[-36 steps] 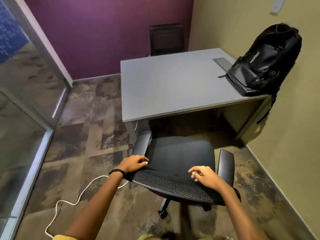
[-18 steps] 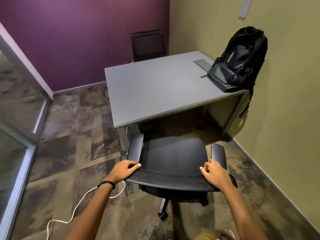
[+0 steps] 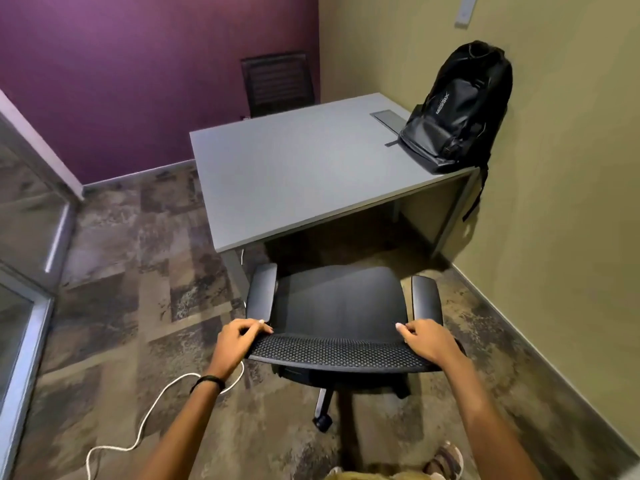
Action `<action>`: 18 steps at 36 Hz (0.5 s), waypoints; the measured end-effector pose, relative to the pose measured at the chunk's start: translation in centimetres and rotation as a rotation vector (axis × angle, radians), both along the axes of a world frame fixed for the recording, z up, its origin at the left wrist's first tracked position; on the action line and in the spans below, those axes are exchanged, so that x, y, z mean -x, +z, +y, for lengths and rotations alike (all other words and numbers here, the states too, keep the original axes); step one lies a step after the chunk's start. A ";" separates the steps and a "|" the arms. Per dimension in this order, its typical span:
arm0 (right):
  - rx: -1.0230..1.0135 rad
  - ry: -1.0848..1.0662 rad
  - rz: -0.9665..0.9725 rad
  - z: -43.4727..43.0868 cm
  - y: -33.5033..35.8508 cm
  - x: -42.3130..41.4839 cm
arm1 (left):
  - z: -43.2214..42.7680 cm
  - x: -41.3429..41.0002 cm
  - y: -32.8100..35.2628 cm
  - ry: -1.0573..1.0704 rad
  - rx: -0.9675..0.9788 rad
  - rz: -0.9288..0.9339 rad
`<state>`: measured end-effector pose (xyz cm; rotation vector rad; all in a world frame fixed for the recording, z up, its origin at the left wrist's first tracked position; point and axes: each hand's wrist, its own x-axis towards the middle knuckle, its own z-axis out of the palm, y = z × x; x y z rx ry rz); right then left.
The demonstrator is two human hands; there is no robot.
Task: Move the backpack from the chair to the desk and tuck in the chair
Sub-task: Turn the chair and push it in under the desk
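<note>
A black backpack (image 3: 457, 109) stands upright on the far right corner of the grey desk (image 3: 294, 174), leaning against the olive wall. One strap hangs over the desk's right edge. The black office chair (image 3: 339, 299) faces the desk, its seat just short of the desk's front edge. My left hand (image 3: 237, 342) grips the left end of the mesh backrest's top edge. My right hand (image 3: 427, 341) grips the right end of it. The chair's base and one castor show below the seat.
A white cable (image 3: 149, 417) snakes over the carpet at the left, close behind the chair. A second dark chair (image 3: 277, 83) stands behind the desk against the purple wall. A glass partition (image 3: 24, 237) runs along the left. The olive wall is close on the right.
My right hand has slid to the right end of the backrest and closed on it. The chair has turned to face the desk squarely, and my view has shifted right.
</note>
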<state>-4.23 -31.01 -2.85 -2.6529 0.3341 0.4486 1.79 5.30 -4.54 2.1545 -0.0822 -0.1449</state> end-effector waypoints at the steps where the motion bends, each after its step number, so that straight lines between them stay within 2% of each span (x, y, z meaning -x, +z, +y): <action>1: 0.002 -0.001 -0.004 0.0 0.0 0.1 | 0.0 -0.1 -0.2 -0.002 -0.016 -0.009; 6: -0.005 -0.046 -0.055 -0.2 0.0 0.3 | -0.3 -0.6 -0.4 0.003 -0.014 -0.010; 10: 0.071 -0.024 -0.155 -0.2 -0.1 1.1 | -0.6 -1.2 -0.4 -0.001 -0.032 -0.028; 14: 0.123 -0.003 -0.170 -0.3 -0.2 0.7 | -0.8 -2.1 -0.5 -0.002 -0.032 -0.066; 18: 0.081 -0.061 -0.189 -0.3 0.0 0.0 | -0.8 -2.9 -0.4 0.000 -0.010 -0.081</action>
